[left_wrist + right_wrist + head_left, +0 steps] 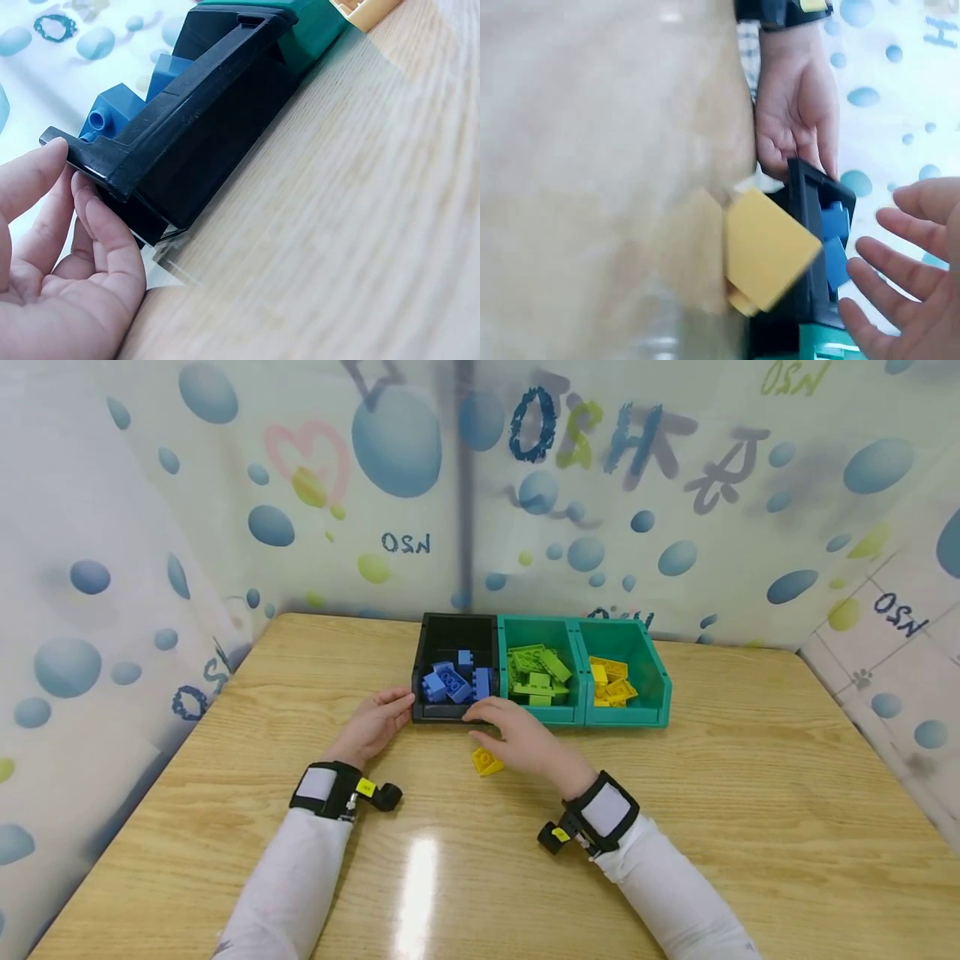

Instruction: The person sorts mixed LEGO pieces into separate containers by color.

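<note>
My left hand (372,727) is at the left front corner of a black storage bin (442,713). In the left wrist view, its thumb and curled fingers (112,232) hold the bin's edge. Blue building bricks (453,683) lie inside that bin. My right hand (525,739) hovers by the front of the bins with its fingers spread and nothing in them. Just below it a yellow building brick (487,763) lies on the table, partly covered by the hand in the head view. The right wrist view shows this brick tilted, with a slanted face.
Two teal bins stand in a row right of the black one. The middle bin (543,716) holds green bricks (536,677); the right bin (630,717) holds yellow bricks (617,692). A patterned curtain (585,527) hangs behind the wooden table (720,810).
</note>
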Tool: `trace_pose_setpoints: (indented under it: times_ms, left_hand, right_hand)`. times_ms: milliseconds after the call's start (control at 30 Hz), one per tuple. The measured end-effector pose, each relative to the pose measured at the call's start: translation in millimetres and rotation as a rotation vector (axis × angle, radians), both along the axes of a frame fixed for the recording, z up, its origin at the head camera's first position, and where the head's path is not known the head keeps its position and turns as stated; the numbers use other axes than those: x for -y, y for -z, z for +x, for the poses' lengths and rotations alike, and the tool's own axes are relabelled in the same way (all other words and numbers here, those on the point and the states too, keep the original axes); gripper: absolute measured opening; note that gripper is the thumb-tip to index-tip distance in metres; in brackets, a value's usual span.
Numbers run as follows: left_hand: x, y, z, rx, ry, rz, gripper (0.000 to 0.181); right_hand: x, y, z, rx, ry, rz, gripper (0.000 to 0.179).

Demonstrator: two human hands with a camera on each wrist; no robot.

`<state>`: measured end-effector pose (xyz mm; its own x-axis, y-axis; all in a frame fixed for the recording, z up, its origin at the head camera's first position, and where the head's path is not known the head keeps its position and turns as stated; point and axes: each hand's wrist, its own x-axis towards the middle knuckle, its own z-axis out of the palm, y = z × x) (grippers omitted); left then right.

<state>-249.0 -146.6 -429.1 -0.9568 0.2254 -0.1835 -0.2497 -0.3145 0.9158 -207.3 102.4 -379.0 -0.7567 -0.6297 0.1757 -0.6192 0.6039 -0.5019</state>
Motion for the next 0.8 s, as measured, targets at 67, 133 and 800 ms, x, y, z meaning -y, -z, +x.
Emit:
trace_pose_setpoints:
  times_ms: [67, 133, 800]
  left_hand:
    - [0.0, -0.3, 0.8, 0.002, -0.001, -0.007, 0.035]
    - [-0.3, -0.5, 1.2, 0.001, 0.003, -0.006, 0.034]
    - [-1.7, -1.2, 1.4, 0.009, -0.013, -0.011, 0.034]
  right_hand:
    - [1, 2.0, 5.5, 0.010, -0.030, 0.031, 0.026]
    - [1, 3.5, 10.1, 0.010, -0.052, 0.047, 0.026]
    - [4, 17.6, 22.7, -0.042, -0.094, 0.144, 0.027]
